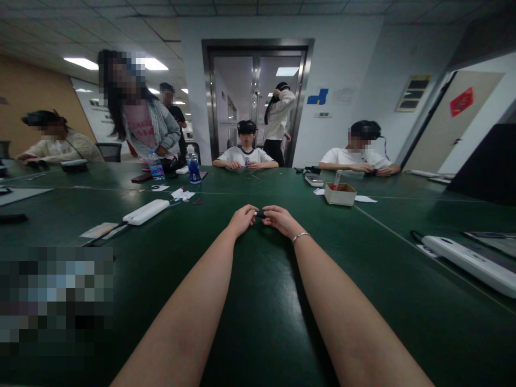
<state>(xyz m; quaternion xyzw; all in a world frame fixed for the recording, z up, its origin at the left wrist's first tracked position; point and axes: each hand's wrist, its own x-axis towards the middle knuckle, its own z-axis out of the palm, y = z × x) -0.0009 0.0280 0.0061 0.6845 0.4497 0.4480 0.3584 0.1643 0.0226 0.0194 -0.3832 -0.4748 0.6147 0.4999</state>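
Note:
Both my arms stretch forward over the dark green table (258, 301). My left hand (242, 219) is closed, its thumb and fingertips pinching one end of a small black object (260, 214). From the other side, the fingers of my right hand (281, 220) are closed on the same object; a silver bracelet (301, 236) circles that wrist. A light, shiny spot shows at the object's left end. It is small and partly covered by my fingers, so its kind cannot be made out.
Left of my hands lie a white power strip (147, 212), paper scraps (183, 194) and two bottles (193, 165). A small box (341, 194) stands to the right, beyond another white power strip (470, 263). Several people sit or stand around the table.

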